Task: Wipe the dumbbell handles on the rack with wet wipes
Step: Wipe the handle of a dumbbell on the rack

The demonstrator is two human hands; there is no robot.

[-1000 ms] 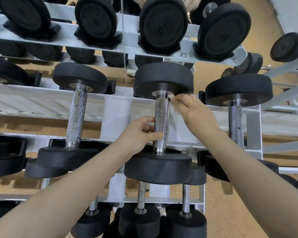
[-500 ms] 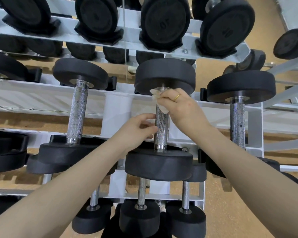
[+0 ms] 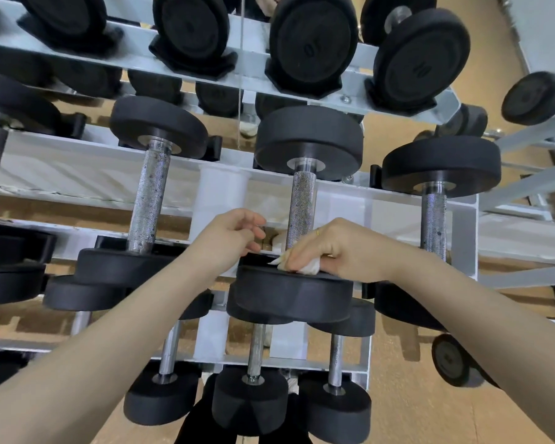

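Observation:
A black dumbbell with a knurled steel handle (image 3: 302,203) lies in the middle of the white rack (image 3: 87,179). My right hand (image 3: 340,248) grips a crumpled white wet wipe (image 3: 308,267) at the bottom end of that handle, just above the near weight head (image 3: 293,296). My left hand (image 3: 228,240) hovers just left of the handle with fingers loosely curled, holding nothing and not touching the bar. The lower end of the handle is hidden by my right hand and the wipe.
Neighbouring dumbbells sit to the left (image 3: 148,200) and right (image 3: 433,219) on the same shelf. More black dumbbells fill the shelf above (image 3: 311,43) and the shelf below (image 3: 253,402). A tan floor (image 3: 414,411) shows beneath the rack.
My right hand slid the wipe down the handle from its top end to its bottom end. My left hand let go of the handle and drew away to the left.

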